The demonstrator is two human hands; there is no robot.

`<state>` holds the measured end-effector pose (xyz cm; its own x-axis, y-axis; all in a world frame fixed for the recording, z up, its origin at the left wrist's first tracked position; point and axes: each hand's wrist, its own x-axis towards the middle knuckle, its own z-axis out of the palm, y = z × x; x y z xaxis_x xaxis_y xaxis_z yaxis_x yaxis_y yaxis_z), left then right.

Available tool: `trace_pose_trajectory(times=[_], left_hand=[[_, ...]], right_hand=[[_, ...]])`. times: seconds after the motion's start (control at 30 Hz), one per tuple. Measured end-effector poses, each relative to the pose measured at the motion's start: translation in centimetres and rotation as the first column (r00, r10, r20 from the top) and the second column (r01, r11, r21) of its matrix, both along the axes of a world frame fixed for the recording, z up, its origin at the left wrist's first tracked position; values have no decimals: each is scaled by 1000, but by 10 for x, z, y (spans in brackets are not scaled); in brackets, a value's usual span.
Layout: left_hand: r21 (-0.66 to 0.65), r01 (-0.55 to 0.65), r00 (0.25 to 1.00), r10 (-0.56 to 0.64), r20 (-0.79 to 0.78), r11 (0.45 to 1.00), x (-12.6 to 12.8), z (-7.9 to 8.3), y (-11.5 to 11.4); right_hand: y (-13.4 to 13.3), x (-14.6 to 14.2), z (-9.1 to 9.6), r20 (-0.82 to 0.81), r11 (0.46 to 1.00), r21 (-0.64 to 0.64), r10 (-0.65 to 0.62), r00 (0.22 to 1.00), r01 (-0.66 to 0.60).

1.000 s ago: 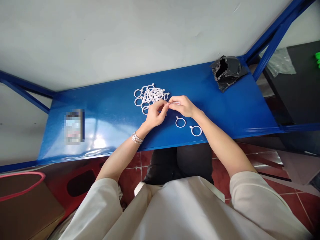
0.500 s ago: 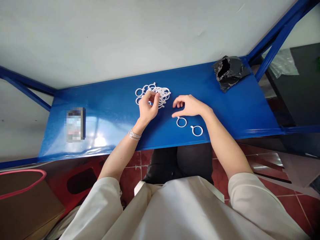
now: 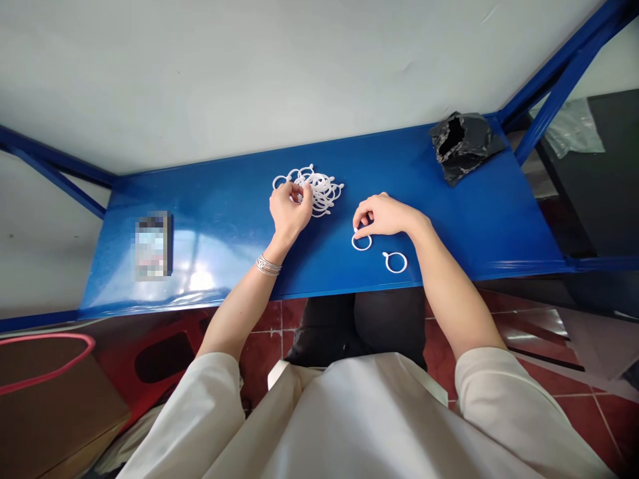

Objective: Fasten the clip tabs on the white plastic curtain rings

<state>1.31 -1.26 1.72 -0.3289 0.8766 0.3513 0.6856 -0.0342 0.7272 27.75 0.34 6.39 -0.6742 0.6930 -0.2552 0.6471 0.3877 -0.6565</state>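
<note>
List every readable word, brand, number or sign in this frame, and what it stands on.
No text can be read here.
Pixelated object at the left of the blue table: blocked out, any lettering unreadable.
Bracelet: patterned, too small to tell if it bears letters.
White rings and black bag: no lettering visible.

Bright window-like glare on blue tabletop (image 3: 324, 259)

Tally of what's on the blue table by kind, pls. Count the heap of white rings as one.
Ring pile: 1 (rings overlap, can't count them singly)
Loose rings: 2
Black bag: 1
Blurred item: 1
Total: 5
</note>
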Motion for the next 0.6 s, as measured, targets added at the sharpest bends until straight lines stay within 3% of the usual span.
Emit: trace_pose_trajectory(times=[0.2, 0.33, 0.47, 0.6], left_hand=[[155, 61, 993, -76, 93, 986, -3, -19, 6], [299, 119, 987, -144, 65, 947, 0, -15, 4], [293, 343, 930, -366, 28, 893, 11, 0, -13], [198, 576, 800, -597, 65, 793, 26, 5, -30]], right_hand=[[-1, 0, -8, -188, 994, -12, -109, 976, 109], [-4, -5, -12, -350, 972, -89, -234, 907, 216], [-6, -14, -16, -499, 961, -171, -276, 822, 219], [-4, -20, -23, -567, 972, -107, -233, 790, 210]])
